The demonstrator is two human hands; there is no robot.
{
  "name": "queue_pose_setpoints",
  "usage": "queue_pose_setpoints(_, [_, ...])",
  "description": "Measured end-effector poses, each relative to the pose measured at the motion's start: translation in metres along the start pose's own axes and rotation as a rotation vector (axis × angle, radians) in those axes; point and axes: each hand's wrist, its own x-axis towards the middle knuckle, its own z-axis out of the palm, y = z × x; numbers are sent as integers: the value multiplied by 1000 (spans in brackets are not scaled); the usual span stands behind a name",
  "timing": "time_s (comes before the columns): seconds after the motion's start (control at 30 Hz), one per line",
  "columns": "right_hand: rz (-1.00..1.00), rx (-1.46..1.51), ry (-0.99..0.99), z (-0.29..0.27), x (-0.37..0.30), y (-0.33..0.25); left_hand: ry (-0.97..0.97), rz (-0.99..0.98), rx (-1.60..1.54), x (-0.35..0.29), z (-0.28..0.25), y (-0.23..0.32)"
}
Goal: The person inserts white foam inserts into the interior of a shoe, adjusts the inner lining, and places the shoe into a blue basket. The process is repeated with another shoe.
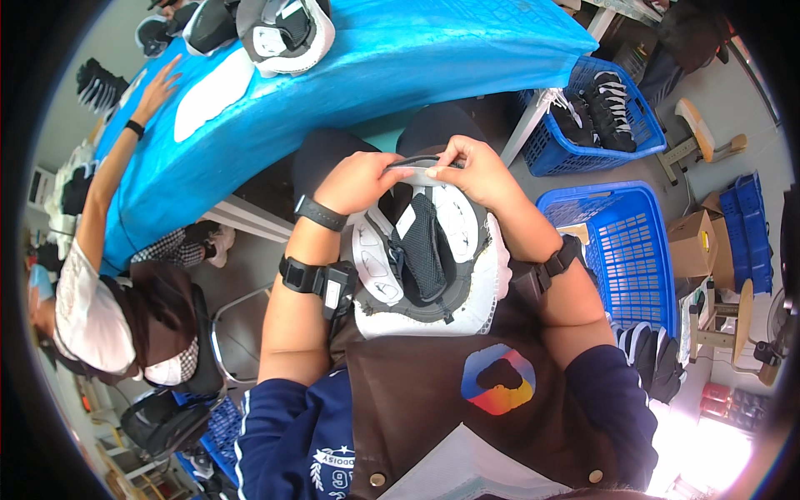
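- The shoe upper (pixel 423 258), white with dark mesh, lies in the lap against the brown apron (pixel 408 379), its opening facing up.
- At its far end, a pale strip (pixel 412 174) runs between both hands; uneven pulling could crease or skew it there.
- If either pinch slips, perhaps from so narrow a grip, that edge could curl away; with both released, the upper might slide off the sloping lap.
- The left hand (pixel 360 179) reaches in with wrist bent inward, thumb and fingers closed on the strip's left end; the fingers underneath are hidden.
- The right hand (pixel 481 171) pinches the other end between thumb and curled index finger.
- Both elbows are bent, forearms angled inward; the right wrist strap (pixel 557 265), close to the upper's ragged white side, could snag it.
- Beyond the knees stands the blue-covered table (pixel 367 96).
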Motion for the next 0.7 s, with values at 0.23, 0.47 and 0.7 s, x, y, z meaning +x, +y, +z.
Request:
queue_pose_setpoints(0.23, [201,302,-156,-13,19,9,1,89,105,5,5,-3])
queue_pose_setpoints(0.47, [214,132,-120,-7,23,6,-3,75,176,14,5,-5])
queue_pose_setpoints(0.7, [-44,-329,68,3,7,-1,49,122,181,16,7,-5])
